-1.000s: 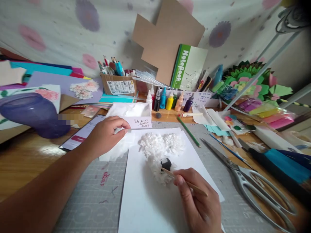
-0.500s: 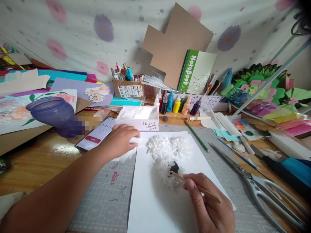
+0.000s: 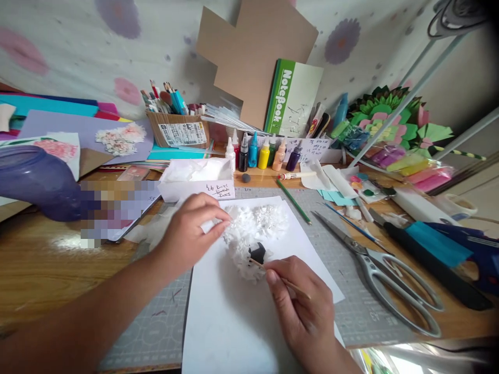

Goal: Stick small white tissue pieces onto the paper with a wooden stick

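Note:
My right hand (image 3: pixel 302 306) grips a thin wooden stick (image 3: pixel 293 285). The stick's tip reaches the black patch (image 3: pixel 257 253) amid ruffled white paper tufts (image 3: pixel 246 267) on a white paper sheet (image 3: pixel 226 327). More white tufts (image 3: pixel 272 220) form two clumps at the top of the sheet. My left hand (image 3: pixel 195 228) is at the left clump, thumb and fingertips pinched together; what they hold, if anything, I cannot make out against the white. Behind it stands a white paper box (image 3: pixel 195 191) with white tissue inside.
Large scissors (image 3: pixel 360 249) and a black-handled knife (image 3: pixel 432 265) lie on the right. A green pencil (image 3: pixel 294 201) lies above the sheet on the grey cutting mat (image 3: pixel 156 311). Several paint bottles (image 3: pixel 264 156) stand behind. A purple vase (image 3: pixel 35 182) lies at the left.
My left hand has moved from beside the white box, where it was over white tissue, to the left tuft clump. The right hand keeps the stick at the black patch. The view has shifted right.

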Motion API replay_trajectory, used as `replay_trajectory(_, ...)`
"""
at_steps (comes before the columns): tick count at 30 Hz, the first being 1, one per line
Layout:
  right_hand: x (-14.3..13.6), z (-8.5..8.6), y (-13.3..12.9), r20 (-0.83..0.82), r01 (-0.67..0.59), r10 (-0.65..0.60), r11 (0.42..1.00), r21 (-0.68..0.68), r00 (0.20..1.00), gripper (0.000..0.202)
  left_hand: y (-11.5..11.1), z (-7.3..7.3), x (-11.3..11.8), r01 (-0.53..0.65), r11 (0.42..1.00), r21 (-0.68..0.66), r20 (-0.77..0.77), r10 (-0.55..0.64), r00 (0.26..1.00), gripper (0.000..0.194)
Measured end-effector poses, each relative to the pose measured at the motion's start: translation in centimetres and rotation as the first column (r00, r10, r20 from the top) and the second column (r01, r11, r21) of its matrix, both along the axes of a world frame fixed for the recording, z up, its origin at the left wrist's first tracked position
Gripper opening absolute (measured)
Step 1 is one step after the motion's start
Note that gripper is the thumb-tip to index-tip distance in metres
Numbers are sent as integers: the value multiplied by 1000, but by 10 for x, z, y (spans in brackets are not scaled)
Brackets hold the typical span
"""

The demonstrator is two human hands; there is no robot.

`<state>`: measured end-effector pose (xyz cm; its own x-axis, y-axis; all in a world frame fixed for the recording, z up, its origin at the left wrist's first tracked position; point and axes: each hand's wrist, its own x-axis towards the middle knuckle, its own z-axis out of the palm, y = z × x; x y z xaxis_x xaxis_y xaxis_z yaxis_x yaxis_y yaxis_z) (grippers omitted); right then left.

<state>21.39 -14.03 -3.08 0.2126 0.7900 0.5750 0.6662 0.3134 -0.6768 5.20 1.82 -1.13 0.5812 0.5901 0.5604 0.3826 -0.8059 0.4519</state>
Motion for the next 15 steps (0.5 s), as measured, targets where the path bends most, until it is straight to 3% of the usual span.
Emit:
replay_trajectory(4,0,-1,0,-11,-5,5,1000,-16,1000,16,-24,-8,19,186,982,42,-88,-182,979,15)
replay_trajectory(9,1,-2,-1,-32,-10,10,1000,-13,999,16,-23,-17,19,236,967,93,-191,-216,958,16)
replay_trajectory(15,2,-4,-4,-139,98,-91,994,45,986,15,-22,-17,14,293,949,116,-189,-268,945,17)
